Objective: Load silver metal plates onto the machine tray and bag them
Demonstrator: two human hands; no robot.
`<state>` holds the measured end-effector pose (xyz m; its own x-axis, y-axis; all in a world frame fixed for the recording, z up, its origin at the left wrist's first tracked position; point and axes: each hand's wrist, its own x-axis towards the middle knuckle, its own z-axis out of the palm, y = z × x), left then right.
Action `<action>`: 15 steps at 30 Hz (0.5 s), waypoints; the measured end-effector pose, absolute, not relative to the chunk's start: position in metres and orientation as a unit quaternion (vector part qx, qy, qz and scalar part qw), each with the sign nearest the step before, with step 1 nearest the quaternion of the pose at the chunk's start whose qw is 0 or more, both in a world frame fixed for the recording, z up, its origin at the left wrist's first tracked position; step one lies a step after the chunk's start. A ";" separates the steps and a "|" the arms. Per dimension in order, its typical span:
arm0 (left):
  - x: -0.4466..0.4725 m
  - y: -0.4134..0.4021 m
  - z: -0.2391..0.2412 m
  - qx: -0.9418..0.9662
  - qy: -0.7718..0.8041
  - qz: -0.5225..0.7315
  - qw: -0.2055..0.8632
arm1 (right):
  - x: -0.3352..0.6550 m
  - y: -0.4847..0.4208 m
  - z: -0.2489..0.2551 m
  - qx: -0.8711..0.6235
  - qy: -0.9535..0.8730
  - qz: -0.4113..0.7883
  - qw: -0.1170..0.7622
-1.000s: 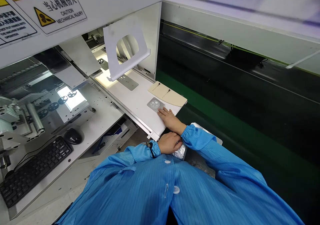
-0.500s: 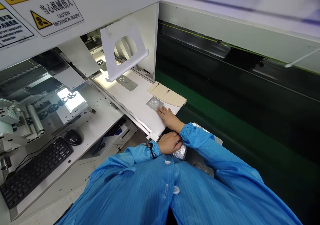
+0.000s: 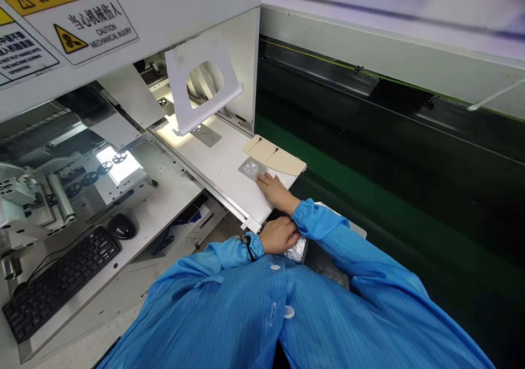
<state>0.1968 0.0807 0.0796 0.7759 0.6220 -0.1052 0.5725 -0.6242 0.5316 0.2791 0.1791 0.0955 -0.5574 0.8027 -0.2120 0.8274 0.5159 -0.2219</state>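
Right hand (image 3: 276,192) lies flat on the white conveyor tray (image 3: 221,167), fingers stretched out, fingertips just touching the near edge of the small grey plate with round holes (image 3: 250,168); nothing is gripped. The plate sits ahead of the fingers, beside the beige card (image 3: 274,155). Left hand (image 3: 279,234) is curled around a crinkled silvery bag (image 3: 297,247) at the tray's near corner.

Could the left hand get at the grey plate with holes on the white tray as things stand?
Probably yes, but not freely: the left hand rests on a silvery packet near the tray's front edge, and the right hand lies between it and the grey plate, fingertips touching it.
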 end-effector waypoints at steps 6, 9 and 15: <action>0.198 0.082 0.080 0.897 0.339 0.025 0.283 | 0.276 0.178 0.095 0.480 0.864 -0.143 0.044; 0.199 0.081 0.078 0.898 0.337 0.029 0.282 | 0.275 0.177 0.096 0.480 0.865 -0.139 0.045; 0.199 0.081 0.077 0.896 0.340 0.031 0.285 | 0.276 0.177 0.095 0.481 0.865 -0.140 0.037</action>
<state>0.1986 0.0810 0.0772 0.7669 0.6268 -0.1377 0.5913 -0.6069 0.5311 0.2756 0.1772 0.0950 -0.5351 0.8214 -0.1976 0.8418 0.4988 -0.2063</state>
